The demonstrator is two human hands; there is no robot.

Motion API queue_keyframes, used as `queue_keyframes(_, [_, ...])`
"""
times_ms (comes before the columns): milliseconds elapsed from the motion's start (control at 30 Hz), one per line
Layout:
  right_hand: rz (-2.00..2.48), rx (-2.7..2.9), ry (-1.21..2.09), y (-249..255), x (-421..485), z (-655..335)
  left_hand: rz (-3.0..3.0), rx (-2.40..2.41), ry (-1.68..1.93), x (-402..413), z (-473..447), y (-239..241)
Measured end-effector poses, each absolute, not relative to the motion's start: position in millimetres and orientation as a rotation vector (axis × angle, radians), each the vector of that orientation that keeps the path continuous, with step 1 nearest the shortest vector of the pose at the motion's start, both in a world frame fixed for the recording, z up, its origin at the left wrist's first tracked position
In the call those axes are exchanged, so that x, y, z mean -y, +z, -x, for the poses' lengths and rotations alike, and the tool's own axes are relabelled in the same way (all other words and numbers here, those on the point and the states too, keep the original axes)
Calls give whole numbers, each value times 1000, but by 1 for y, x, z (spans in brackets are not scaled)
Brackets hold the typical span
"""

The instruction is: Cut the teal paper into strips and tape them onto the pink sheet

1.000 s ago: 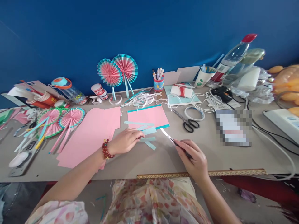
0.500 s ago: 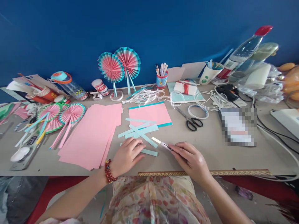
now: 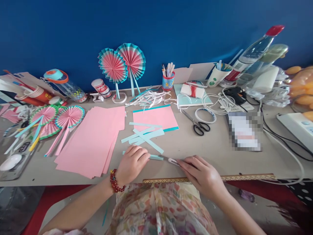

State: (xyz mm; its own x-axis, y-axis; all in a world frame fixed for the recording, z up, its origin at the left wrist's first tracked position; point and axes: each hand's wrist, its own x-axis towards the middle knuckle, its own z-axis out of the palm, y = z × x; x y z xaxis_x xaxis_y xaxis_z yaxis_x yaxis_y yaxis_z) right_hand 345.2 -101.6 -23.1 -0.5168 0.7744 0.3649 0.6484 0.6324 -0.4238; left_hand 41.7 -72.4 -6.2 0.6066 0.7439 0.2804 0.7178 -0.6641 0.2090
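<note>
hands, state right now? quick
Left hand: curled over a pale blue strip; cannot tell whether it grips or only presses.
Right hand: closed, holding a craft knife.

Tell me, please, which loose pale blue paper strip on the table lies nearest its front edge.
The strip partly covered by the left hand; the others overlap, farther back.

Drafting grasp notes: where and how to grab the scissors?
Likely best: the scissors by their black handle loops, coming from the person's side. They lie flat, loops nearest the person, blades pointing away toward the wall. The tape roll sits just beyond the loops. The right hand is nearer but holds a cutter.
</note>
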Motion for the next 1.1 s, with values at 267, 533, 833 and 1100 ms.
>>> queue_keyframes(267, [1106, 2395, 251, -20, 98, -342, -2777, -1271, 516, 73, -40, -7])
queue_keyframes(533, [1098, 2422, 234, -16, 95, -341, -2922, -969, 80, 82, -39, -12])
queue_keyframes(833, [1081, 2472, 156, -14, 94, -340, -2877, -981, -14, 82, -39, -13])
queue_keyframes(1100, [1061, 2499, 201, -14, 93, -340, -2868, -976, 6, 82, -38, -15])
